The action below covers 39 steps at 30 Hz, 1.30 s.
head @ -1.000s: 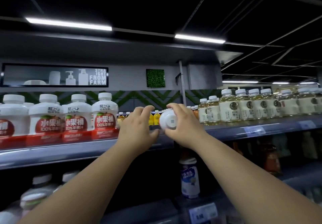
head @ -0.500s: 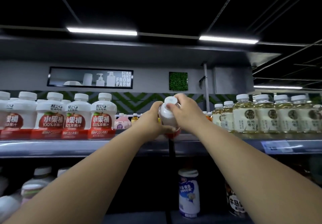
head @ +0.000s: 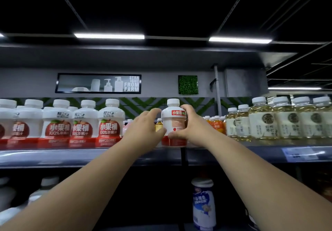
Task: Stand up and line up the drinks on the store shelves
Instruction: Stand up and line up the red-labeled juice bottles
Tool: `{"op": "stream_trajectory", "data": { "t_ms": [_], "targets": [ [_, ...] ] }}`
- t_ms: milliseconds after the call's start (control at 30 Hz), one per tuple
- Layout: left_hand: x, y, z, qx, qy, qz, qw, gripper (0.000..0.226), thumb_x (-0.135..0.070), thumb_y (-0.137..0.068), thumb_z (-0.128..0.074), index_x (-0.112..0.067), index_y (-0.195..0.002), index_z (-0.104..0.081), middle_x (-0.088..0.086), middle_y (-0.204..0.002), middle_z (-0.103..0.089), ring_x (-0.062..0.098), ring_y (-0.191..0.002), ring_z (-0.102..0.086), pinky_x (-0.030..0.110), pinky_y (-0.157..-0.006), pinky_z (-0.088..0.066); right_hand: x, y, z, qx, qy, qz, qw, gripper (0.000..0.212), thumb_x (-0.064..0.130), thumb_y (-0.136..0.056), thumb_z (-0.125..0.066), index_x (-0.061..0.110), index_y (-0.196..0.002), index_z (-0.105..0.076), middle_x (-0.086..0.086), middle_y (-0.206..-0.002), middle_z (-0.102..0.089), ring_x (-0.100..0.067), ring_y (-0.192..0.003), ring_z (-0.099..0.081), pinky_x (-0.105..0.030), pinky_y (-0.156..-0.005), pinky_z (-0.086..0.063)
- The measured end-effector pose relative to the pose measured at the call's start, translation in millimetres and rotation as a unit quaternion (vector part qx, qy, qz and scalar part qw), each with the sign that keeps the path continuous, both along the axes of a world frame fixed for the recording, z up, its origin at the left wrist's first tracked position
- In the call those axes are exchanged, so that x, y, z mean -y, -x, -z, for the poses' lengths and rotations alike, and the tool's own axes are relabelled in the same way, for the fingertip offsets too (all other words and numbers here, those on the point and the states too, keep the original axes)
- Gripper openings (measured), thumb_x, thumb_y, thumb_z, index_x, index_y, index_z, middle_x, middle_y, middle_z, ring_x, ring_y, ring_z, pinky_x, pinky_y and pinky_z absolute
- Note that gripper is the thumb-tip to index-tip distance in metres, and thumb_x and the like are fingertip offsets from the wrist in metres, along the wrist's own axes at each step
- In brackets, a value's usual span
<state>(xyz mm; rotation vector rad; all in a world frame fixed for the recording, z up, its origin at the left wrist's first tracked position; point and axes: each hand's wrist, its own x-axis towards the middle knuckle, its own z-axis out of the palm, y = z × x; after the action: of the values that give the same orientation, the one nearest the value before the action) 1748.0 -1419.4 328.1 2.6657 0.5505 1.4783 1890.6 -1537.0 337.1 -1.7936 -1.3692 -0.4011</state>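
One apple juice bottle, tipped a second ago, is standing upright on the shelf edge, right hand gripping, left hand bracing open-fingered; I am judging it ready for lining up.

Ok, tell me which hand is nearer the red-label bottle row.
Left. The left hand sits just right of the red-label row; the right hand grips the lone bottle farther right.
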Motion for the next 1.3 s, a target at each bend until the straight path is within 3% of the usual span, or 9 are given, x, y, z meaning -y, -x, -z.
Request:
{"op": "stream_trajectory", "data": {
  "t_ms": [233,433,533,633,733,900,1033,1167,1300],
  "targets": [
    [-41.1,66.5,15.3,0.020,-0.168,-0.134,0.976,0.062,-0.041,-0.085,-0.063,-0.028,-0.143,-0.042,0.000,-0.144,-0.044,0.023,-0.136,-0.032,0.042,-0.112,-0.026,-39.7,54.2,-3.3,0.059,0.027,0.106,0.992,0.109,0.069,-0.060,-0.082,0.025,-0.139,-0.021,-0.003,-0.124,-0.058,-0.024,-0.103,-0.060,-0.046,-0.090,-0.053],
    [-80.4,111.6,22.5,0.026,-0.150,-0.187,0.971,0.069,-0.055,-0.089,-0.053,-0.034,-0.149,-0.026,0.004,-0.158,-0.023,0.028,-0.147,-0.013,0.050,-0.119,-0.012,-68.2,85.8,0.6,0.022,0.007,0.069,0.997,0.121,0.066,-0.065,-0.081,0.028,-0.156,-0.012,-0.002,-0.145,-0.049,-0.024,-0.125,-0.053,-0.043,-0.103,-0.046],
    [-101.3,118.8,26.5,0.002,-0.146,-0.203,0.968,0.073,-0.066,-0.090,-0.035,-0.036,-0.153,-0.013,0.005,-0.163,-0.016,0.027,-0.151,-0.005,0.050,-0.122,-0.002,-78.4,91.0,5.6,-0.017,-0.040,0.051,0.998,0.111,0.067,-0.063,-0.080,0.037,-0.152,-0.023,0.002,-0.137,-0.051,-0.020,-0.119,-0.054,-0.043,-0.102,-0.047],
    [-110.8,117.2,26.6,0.000,-0.149,-0.199,0.969,0.078,-0.069,-0.084,-0.020,-0.038,-0.154,-0.009,0.005,-0.163,-0.017,0.027,-0.152,-0.003,0.052,-0.121,0.002,-84.5,93.5,8.8,-0.073,-0.059,-0.002,0.996,0.097,0.055,-0.069,-0.075,0.043,-0.150,-0.022,0.007,-0.125,-0.055,-0.015,-0.111,-0.057,-0.043,-0.101,-0.048],
    [-111.7,107.8,23.9,0.020,-0.146,-0.171,0.974,0.076,-0.066,-0.085,-0.028,-0.039,-0.153,-0.008,0.001,-0.162,-0.019,0.025,-0.152,0.000,0.052,-0.119,0.011,-85.4,96.1,12.9,-0.074,-0.009,0.002,0.997,0.098,0.036,-0.084,-0.067,0.041,-0.156,-0.001,0.005,-0.126,-0.056,-0.017,-0.108,-0.059,-0.039,-0.097,-0.048],
    [-117.5,92.9,32.0,0.052,-0.165,-0.167,0.971,0.075,-0.064,-0.085,-0.022,-0.038,-0.154,-0.009,0.001,-0.161,-0.026,0.026,-0.152,-0.006,0.053,-0.120,0.005,-92.6,96.0,20.6,-0.034,-0.037,0.090,0.995,0.123,0.074,-0.065,-0.074,0.031,-0.155,-0.002,0.003,-0.150,-0.044,-0.021,-0.130,-0.050,-0.044,-0.104,-0.044],
    [-121.3,91.9,34.1,0.057,-0.176,-0.171,0.968,0.076,-0.065,-0.086,-0.017,-0.037,-0.155,-0.004,0.001,-0.163,-0.021,0.024,-0.153,-0.003,0.053,-0.120,0.004,-91.8,87.6,17.1,-0.111,0.010,0.022,0.994,0.116,0.043,-0.083,-0.072,0.032,-0.156,0.018,0.000,-0.142,-0.053,-0.014,-0.107,-0.057,-0.036,-0.092,-0.045],
    [-122.3,89.7,34.7,0.057,-0.176,-0.168,0.968,0.076,-0.065,-0.086,-0.014,-0.038,-0.155,0.002,0.001,-0.164,-0.018,0.024,-0.153,0.000,0.054,-0.120,0.005,-91.2,85.2,17.9,-0.117,-0.017,0.041,0.992,0.126,0.060,-0.063,-0.085,0.037,-0.154,-0.001,-0.001,-0.145,-0.049,-0.022,-0.121,-0.054,-0.043,-0.100,-0.045],
    [-122.7,89.1,36.1,0.060,-0.177,-0.168,0.968,0.075,-0.065,-0.088,-0.015,-0.037,-0.156,0.001,0.005,-0.164,-0.020,0.025,-0.153,0.002,0.054,-0.120,0.006,-89.9,85.8,20.6,-0.119,0.015,0.001,0.993,0.126,0.043,-0.073,-0.082,0.041,-0.154,0.013,0.000,-0.147,-0.047,-0.020,-0.119,-0.055,-0.042,-0.102,-0.044]
  ]
}}
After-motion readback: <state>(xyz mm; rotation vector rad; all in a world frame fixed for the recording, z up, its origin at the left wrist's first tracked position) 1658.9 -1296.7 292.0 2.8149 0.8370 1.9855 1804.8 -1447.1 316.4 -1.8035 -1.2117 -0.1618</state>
